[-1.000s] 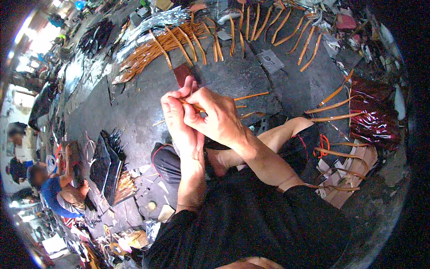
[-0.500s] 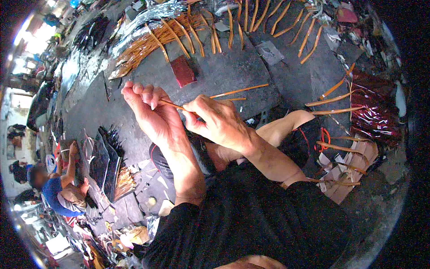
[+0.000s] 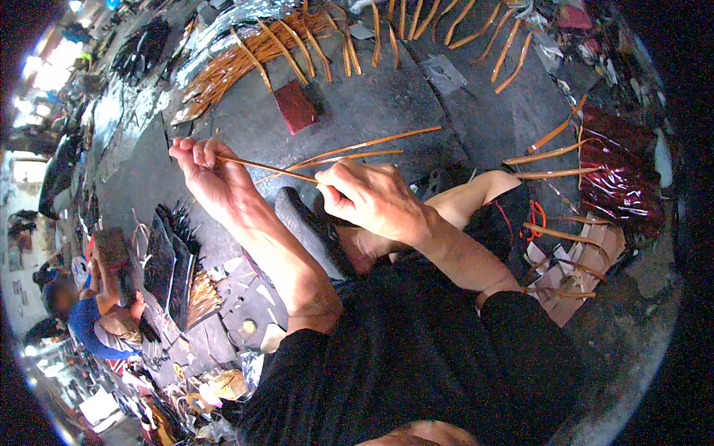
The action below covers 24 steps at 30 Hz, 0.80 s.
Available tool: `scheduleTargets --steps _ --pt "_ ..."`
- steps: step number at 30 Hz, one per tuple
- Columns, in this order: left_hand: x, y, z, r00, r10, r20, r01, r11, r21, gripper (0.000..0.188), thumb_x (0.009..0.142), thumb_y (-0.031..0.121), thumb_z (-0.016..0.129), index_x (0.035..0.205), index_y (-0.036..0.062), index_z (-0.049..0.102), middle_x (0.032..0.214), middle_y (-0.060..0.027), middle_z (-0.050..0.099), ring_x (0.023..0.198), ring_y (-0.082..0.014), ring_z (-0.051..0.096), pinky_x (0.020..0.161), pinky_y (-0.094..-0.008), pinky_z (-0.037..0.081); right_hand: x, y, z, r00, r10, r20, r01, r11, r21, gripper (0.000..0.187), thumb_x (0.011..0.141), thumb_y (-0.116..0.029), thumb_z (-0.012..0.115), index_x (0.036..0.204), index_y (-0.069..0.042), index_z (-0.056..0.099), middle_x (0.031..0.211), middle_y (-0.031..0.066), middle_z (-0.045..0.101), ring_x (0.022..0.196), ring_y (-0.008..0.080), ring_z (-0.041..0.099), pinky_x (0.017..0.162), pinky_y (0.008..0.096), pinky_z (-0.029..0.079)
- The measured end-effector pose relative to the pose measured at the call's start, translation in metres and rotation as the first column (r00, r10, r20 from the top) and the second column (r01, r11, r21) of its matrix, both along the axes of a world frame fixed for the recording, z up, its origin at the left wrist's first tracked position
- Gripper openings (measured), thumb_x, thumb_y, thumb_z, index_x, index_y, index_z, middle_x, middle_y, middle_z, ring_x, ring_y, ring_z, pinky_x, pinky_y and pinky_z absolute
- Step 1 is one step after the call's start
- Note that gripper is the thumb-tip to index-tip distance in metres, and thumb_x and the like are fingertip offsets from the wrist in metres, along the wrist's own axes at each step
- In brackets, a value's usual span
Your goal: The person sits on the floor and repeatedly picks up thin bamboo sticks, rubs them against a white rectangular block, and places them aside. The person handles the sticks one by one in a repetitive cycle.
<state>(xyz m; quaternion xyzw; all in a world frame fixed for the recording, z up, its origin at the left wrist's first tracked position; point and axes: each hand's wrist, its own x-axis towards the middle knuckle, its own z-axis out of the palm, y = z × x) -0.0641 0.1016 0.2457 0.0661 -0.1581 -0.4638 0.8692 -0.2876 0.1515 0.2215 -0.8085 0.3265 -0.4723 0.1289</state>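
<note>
**Me:** I'm looking down at both hands over the dark floor (image 3: 387,104). The left hand (image 3: 204,175) is out to the left, fingers pinched together on one end of a thin orange strip (image 3: 264,168). The right hand (image 3: 372,197) is nearer the body, fingers clamped on the same strip further along, so it runs nearly level between the two hands.

**Colleague:** Is it touching the floor?

**Me:** No, it's held in the air, above the knee and the dark shoe (image 3: 305,227). Two loose strips (image 3: 364,149) lie on the floor just behind it, and a fan of many more strips (image 3: 253,52) lies further off, with a dark red block (image 3: 296,105) near them.

**Colleague:** How would you handle it well from here?

**Me:** In my judgement, keep the strip taut and straight between both pinches, with light and even pressure. It looks thin and springy, so a hard bend near either grip could kink or split it. I'd also keep it lifted away from the loose strips so nothing tangles.
</note>
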Motion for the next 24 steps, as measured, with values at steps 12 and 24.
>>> scheduleTargets --steps 12,24 --pt "0.062 -0.005 -0.021 0.983 -0.072 -0.166 0.085 0.994 0.070 0.011 0.100 0.014 0.044 0.091 0.0071 0.046 0.075 -0.0024 0.048 0.054 -0.0106 0.038 0.050 -0.0246 0.033 -0.033 0.011 -0.016 0.997 0.069 -0.039 -0.066 0.995 0.073 0.015 0.077 -0.004 0.069 0.088 -0.005 0.060 0.074 0.0078 0.062 0.064 0.0244 0.065 0.055 0.0343 0.053" --pt "0.135 -0.019 -0.056 0.985 -0.066 -0.158 0.073 0.996 0.041 0.020 0.101 0.020 0.042 0.087 0.0075 0.046 0.071 -0.0022 0.049 0.048 -0.0088 0.039 0.044 -0.0223 0.035 -0.050 0.017 -0.016 0.994 0.101 -0.040 -0.096 0.989 0.112 0.015 0.075 0.000 0.068 0.086 -0.004 0.059 0.073 0.0078 0.060 0.062 0.0236 0.064 0.055 0.0334 0.052"
